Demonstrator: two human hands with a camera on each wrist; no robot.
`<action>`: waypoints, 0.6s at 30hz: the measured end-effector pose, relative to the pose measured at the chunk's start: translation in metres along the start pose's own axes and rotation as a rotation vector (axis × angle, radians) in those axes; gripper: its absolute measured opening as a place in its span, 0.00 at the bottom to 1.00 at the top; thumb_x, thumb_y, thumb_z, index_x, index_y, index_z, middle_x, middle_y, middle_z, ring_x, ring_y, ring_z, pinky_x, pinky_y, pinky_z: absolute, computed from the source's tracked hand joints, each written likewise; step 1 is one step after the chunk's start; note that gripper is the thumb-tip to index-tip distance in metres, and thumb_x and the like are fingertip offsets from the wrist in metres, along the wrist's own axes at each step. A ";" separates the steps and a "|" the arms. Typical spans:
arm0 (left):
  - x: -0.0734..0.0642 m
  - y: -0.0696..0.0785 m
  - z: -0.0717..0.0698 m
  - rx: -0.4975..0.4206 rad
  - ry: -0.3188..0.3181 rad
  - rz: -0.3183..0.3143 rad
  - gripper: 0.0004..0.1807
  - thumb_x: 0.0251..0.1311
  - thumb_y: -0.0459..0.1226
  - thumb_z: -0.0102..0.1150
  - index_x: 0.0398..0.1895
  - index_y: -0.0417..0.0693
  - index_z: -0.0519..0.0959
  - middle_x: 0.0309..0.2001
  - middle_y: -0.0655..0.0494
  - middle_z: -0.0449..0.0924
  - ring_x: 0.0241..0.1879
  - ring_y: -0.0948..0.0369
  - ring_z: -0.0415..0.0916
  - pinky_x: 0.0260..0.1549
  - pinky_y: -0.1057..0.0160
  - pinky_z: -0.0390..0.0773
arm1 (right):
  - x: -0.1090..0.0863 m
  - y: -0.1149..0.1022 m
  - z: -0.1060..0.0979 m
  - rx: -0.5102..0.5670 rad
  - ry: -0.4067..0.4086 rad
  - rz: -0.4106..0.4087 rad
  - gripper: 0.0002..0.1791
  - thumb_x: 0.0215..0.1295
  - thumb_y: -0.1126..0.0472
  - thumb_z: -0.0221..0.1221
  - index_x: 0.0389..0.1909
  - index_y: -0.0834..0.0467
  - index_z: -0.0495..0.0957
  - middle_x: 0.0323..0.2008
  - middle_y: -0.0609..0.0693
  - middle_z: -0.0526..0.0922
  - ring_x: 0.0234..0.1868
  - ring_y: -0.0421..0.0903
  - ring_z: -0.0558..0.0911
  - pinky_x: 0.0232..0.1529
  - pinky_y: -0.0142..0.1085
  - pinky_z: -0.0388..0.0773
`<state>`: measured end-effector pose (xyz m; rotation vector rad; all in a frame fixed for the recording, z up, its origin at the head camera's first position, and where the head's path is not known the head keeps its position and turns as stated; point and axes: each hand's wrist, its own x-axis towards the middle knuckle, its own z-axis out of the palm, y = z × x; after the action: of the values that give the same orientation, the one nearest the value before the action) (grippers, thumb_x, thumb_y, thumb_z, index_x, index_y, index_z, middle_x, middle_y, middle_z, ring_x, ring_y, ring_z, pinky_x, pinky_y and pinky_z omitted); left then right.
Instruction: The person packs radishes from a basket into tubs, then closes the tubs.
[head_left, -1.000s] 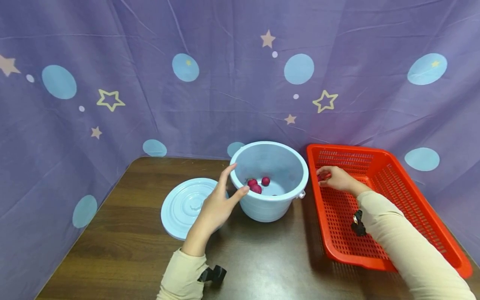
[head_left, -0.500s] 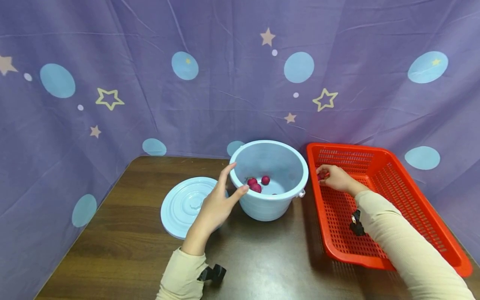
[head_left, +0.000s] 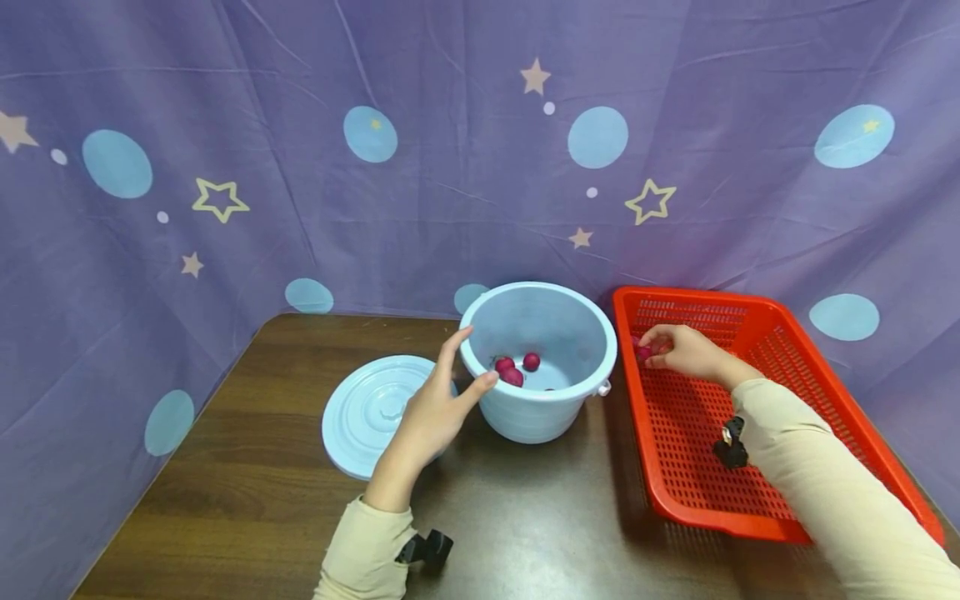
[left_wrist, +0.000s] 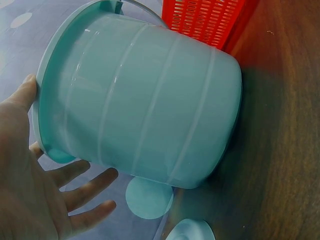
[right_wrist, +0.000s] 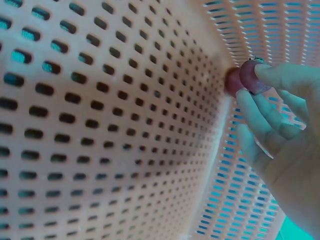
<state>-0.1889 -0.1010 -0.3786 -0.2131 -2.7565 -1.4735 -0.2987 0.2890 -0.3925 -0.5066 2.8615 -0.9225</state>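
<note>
My left hand (head_left: 441, 407) rests at the left side of the light blue bucket (head_left: 536, 417), fingers spread and fairly straight; in the left wrist view its thumb touches the rim. Several magenta-red round radishes (head_left: 531, 362) lie at the bottom of the bucket. Inside the red basket (head_left: 693, 517), near its left wall, my right hand (head_left: 684, 354) pinches a radish (right_wrist: 251, 79) between thumb and fingertips. A second radish (right_wrist: 232, 82) lies just behind it in the basket corner, as the right wrist view shows. My fingers hide part of both.
A light blue round lid (head_left: 363, 417) lies on the wooden table (head_left: 225, 467) left of the bucket, partly behind my left hand. The bucket's handle (left_wrist: 145, 11) hangs on the basket side. A purple curtain (head_left: 420, 225) hangs behind the table.
My right hand has drawn slightly right and up inside the basket, and more of the radishes shows at its fingertips. The left hand and bucket have stayed put.
</note>
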 end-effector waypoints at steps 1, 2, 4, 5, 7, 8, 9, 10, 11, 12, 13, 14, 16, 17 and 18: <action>0.000 0.000 0.000 0.002 0.000 -0.001 0.41 0.60 0.70 0.50 0.74 0.88 0.46 0.66 0.46 0.69 0.60 0.45 0.72 0.51 0.34 0.69 | -0.001 -0.001 -0.002 0.002 -0.003 0.001 0.13 0.57 0.69 0.67 0.43 0.66 0.80 0.34 0.55 0.83 0.34 0.50 0.77 0.37 0.41 0.74; 0.000 0.000 0.000 0.003 0.000 -0.003 0.41 0.60 0.70 0.50 0.74 0.87 0.46 0.66 0.46 0.69 0.60 0.45 0.71 0.51 0.34 0.69 | -0.003 -0.002 -0.004 0.002 -0.004 0.001 0.13 0.57 0.69 0.67 0.44 0.66 0.80 0.35 0.55 0.83 0.34 0.50 0.77 0.36 0.40 0.74; -0.001 0.000 0.000 0.005 0.000 -0.006 0.41 0.59 0.71 0.49 0.74 0.87 0.46 0.67 0.46 0.68 0.61 0.45 0.71 0.51 0.34 0.69 | -0.006 -0.005 -0.009 0.008 -0.010 0.004 0.13 0.58 0.69 0.67 0.44 0.65 0.80 0.36 0.55 0.83 0.34 0.49 0.77 0.35 0.39 0.74; -0.001 0.000 0.000 0.006 0.000 -0.007 0.41 0.59 0.72 0.49 0.74 0.87 0.46 0.67 0.46 0.68 0.61 0.45 0.71 0.51 0.34 0.69 | -0.008 -0.007 -0.011 0.011 -0.013 0.003 0.13 0.59 0.69 0.66 0.44 0.65 0.80 0.36 0.55 0.82 0.33 0.48 0.78 0.35 0.39 0.75; -0.001 0.000 0.000 0.005 -0.001 -0.007 0.42 0.58 0.72 0.49 0.74 0.87 0.46 0.67 0.46 0.68 0.61 0.45 0.71 0.50 0.34 0.70 | -0.011 -0.011 -0.015 0.020 -0.019 -0.004 0.12 0.60 0.69 0.66 0.45 0.65 0.80 0.37 0.55 0.82 0.33 0.47 0.78 0.34 0.38 0.75; -0.001 0.000 0.000 0.002 0.000 -0.007 0.42 0.58 0.72 0.49 0.74 0.87 0.46 0.66 0.46 0.69 0.60 0.45 0.71 0.50 0.34 0.70 | -0.012 -0.013 -0.018 0.023 -0.021 -0.008 0.12 0.60 0.69 0.65 0.45 0.65 0.79 0.37 0.55 0.82 0.33 0.47 0.79 0.34 0.38 0.76; -0.001 0.000 0.000 0.002 0.000 -0.007 0.42 0.58 0.72 0.49 0.74 0.87 0.46 0.66 0.46 0.69 0.60 0.45 0.71 0.50 0.34 0.70 | -0.014 -0.015 -0.020 0.023 -0.021 -0.013 0.12 0.60 0.69 0.65 0.45 0.64 0.79 0.38 0.55 0.82 0.33 0.47 0.80 0.34 0.38 0.76; -0.001 0.000 0.000 0.002 0.001 -0.006 0.41 0.58 0.72 0.49 0.74 0.88 0.46 0.66 0.46 0.69 0.60 0.45 0.72 0.50 0.34 0.70 | -0.015 -0.018 -0.022 0.022 -0.021 -0.019 0.12 0.61 0.69 0.65 0.45 0.64 0.79 0.38 0.55 0.82 0.33 0.47 0.80 0.35 0.38 0.76; -0.001 0.000 0.000 0.001 0.002 -0.006 0.41 0.58 0.72 0.49 0.74 0.88 0.46 0.65 0.46 0.70 0.59 0.45 0.72 0.50 0.35 0.70 | -0.017 -0.021 -0.025 0.021 -0.021 -0.025 0.12 0.61 0.69 0.65 0.45 0.64 0.79 0.38 0.55 0.82 0.34 0.47 0.80 0.36 0.38 0.76; -0.001 0.001 0.000 0.000 0.001 -0.005 0.41 0.59 0.72 0.49 0.74 0.88 0.46 0.65 0.46 0.70 0.59 0.45 0.72 0.50 0.35 0.70 | -0.019 -0.023 -0.027 0.018 -0.020 -0.028 0.12 0.61 0.68 0.65 0.45 0.63 0.79 0.38 0.54 0.82 0.34 0.47 0.81 0.36 0.38 0.77; -0.001 0.001 0.000 0.000 0.003 -0.008 0.41 0.58 0.72 0.49 0.74 0.89 0.47 0.64 0.47 0.71 0.58 0.45 0.73 0.50 0.35 0.70 | -0.021 -0.026 -0.030 0.017 -0.020 -0.033 0.11 0.62 0.68 0.65 0.46 0.63 0.79 0.39 0.54 0.82 0.35 0.48 0.81 0.37 0.39 0.77; -0.001 0.001 0.000 0.002 0.002 -0.006 0.41 0.58 0.72 0.49 0.74 0.89 0.47 0.64 0.47 0.71 0.58 0.45 0.73 0.50 0.35 0.70 | -0.022 -0.029 -0.032 0.010 -0.017 -0.041 0.11 0.62 0.68 0.65 0.46 0.62 0.79 0.39 0.54 0.82 0.35 0.49 0.81 0.37 0.39 0.77; -0.001 0.001 0.000 0.004 0.001 -0.003 0.41 0.58 0.73 0.48 0.74 0.89 0.46 0.64 0.47 0.71 0.58 0.45 0.73 0.50 0.36 0.71 | -0.026 -0.035 -0.036 -0.001 -0.012 -0.049 0.11 0.63 0.67 0.65 0.46 0.61 0.80 0.39 0.53 0.82 0.36 0.49 0.81 0.38 0.39 0.77; -0.001 0.001 -0.001 0.004 0.000 -0.004 0.41 0.58 0.73 0.48 0.73 0.89 0.46 0.64 0.47 0.71 0.57 0.45 0.73 0.49 0.36 0.71 | -0.028 -0.038 -0.039 -0.005 -0.007 -0.054 0.11 0.63 0.67 0.65 0.46 0.61 0.80 0.39 0.53 0.82 0.37 0.49 0.81 0.38 0.39 0.77; -0.001 0.001 -0.001 0.004 -0.001 -0.001 0.41 0.58 0.73 0.48 0.74 0.89 0.46 0.64 0.47 0.71 0.58 0.44 0.73 0.49 0.36 0.71 | -0.030 -0.040 -0.040 -0.013 0.000 -0.062 0.11 0.63 0.66 0.65 0.46 0.60 0.80 0.40 0.53 0.82 0.37 0.49 0.81 0.38 0.39 0.77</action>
<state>-0.1878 -0.1013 -0.3775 -0.2124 -2.7611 -1.4682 -0.2671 0.2908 -0.3368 -0.6005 2.8686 -0.9134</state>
